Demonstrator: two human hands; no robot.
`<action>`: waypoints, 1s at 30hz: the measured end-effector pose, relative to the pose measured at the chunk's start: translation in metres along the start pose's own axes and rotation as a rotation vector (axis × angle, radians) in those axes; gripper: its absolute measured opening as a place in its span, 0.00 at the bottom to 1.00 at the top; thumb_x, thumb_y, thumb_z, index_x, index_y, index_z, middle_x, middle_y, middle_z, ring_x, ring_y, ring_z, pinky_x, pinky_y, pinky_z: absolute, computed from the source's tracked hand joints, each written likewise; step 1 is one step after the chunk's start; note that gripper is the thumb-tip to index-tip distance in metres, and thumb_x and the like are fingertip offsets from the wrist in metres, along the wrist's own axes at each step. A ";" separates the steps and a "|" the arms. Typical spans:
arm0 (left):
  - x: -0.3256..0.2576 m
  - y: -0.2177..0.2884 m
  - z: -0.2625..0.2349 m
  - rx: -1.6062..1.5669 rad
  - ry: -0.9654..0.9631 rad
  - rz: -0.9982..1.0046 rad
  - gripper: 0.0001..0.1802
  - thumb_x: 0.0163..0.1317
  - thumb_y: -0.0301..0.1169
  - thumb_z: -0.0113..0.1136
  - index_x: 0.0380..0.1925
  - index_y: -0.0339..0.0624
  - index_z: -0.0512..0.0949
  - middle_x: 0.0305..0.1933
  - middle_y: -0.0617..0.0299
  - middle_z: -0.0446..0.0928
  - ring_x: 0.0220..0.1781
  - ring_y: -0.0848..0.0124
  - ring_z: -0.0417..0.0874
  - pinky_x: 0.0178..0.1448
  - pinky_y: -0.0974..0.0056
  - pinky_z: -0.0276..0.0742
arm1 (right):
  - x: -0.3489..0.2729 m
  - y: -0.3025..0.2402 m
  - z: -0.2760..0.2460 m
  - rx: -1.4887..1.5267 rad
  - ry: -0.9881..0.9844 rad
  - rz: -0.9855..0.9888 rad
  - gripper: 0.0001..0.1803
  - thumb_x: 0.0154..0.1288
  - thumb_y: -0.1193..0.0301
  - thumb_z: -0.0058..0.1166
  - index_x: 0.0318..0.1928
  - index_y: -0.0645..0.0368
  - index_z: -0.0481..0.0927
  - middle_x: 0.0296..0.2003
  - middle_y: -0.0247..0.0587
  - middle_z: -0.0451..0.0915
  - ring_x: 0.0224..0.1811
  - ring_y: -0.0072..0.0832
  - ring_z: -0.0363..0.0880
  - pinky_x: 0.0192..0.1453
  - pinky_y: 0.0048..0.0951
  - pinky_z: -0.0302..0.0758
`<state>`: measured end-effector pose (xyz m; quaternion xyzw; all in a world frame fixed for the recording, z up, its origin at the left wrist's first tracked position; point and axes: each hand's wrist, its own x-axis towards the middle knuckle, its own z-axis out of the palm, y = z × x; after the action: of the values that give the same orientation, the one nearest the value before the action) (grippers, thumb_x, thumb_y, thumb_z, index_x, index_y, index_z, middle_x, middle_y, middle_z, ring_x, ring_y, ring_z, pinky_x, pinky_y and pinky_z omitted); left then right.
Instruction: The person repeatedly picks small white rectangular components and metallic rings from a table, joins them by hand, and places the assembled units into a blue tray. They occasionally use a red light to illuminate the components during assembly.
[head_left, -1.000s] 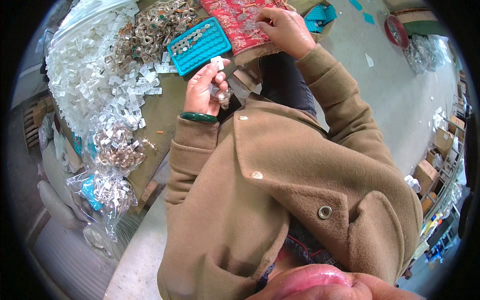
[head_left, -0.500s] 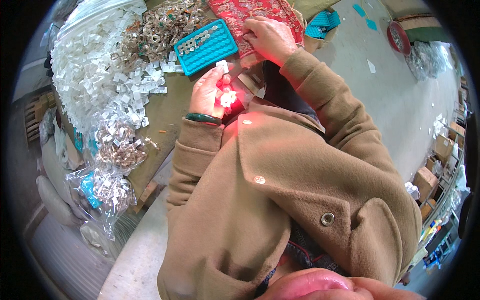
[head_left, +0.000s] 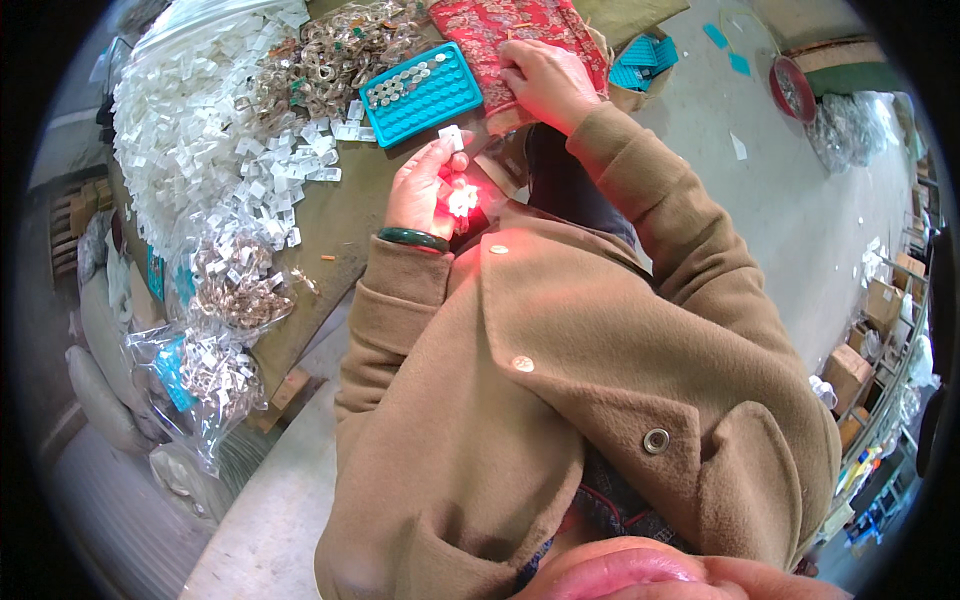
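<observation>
My left hand [head_left: 420, 190], with a dark green bangle at the wrist, pinches a small white plastic piece [head_left: 452, 138] between thumb and finger. More white pieces [head_left: 463, 200] lie in its curled lower fingers, lit bright red. Just beyond it is a turquoise tray [head_left: 425, 118] with rows of hollows, some filled with small round, silvery pieces [head_left: 405, 82]. My right hand [head_left: 552, 85] rests over a red floral cloth [head_left: 480, 40], its fingers bent and closed together. Whatever its fingertips may hold is too small or hidden to make out.
A large heap of white plastic pieces [head_left: 190, 130] covers the table's left side. Beside it lies a pile of clear brownish loops [head_left: 335, 50]. Filled clear bags [head_left: 225, 380] sit at the near left edge. A box of turquoise trays [head_left: 640, 65] stands right of the cloth.
The view has shifted slightly, so the table and both hands appear a little farther right. Both hands keep nearly the same pose and place.
</observation>
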<state>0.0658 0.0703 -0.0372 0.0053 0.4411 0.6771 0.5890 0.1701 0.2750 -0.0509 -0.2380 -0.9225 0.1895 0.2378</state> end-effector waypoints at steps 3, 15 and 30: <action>0.002 0.001 -0.001 -0.002 -0.006 -0.002 0.18 0.70 0.35 0.53 0.52 0.32 0.72 0.29 0.67 0.74 0.20 0.79 0.70 0.23 0.67 0.73 | -0.002 0.006 -0.003 0.288 0.065 0.075 0.09 0.62 0.69 0.58 0.40 0.60 0.81 0.30 0.43 0.81 0.31 0.34 0.81 0.38 0.34 0.78; 0.033 0.019 0.023 -0.125 -0.142 -0.153 0.20 0.74 0.38 0.46 0.58 0.37 0.71 0.52 0.56 0.80 0.53 0.69 0.82 0.36 0.71 0.85 | -0.001 0.006 -0.022 1.423 -0.042 0.578 0.09 0.66 0.76 0.57 0.46 0.66 0.80 0.40 0.41 0.83 0.39 0.23 0.84 0.44 0.21 0.82; 0.043 0.019 0.047 -0.271 -0.187 -0.074 0.15 0.68 0.38 0.59 0.50 0.45 0.76 0.42 0.60 0.82 0.35 0.77 0.84 0.27 0.77 0.76 | -0.002 -0.015 -0.017 1.190 0.005 0.103 0.08 0.68 0.72 0.56 0.44 0.63 0.80 0.39 0.32 0.80 0.43 0.18 0.76 0.51 0.24 0.75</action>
<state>0.0624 0.1344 -0.0196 -0.0273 0.2888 0.7048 0.6474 0.1757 0.2663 -0.0306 -0.1088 -0.6446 0.6844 0.3227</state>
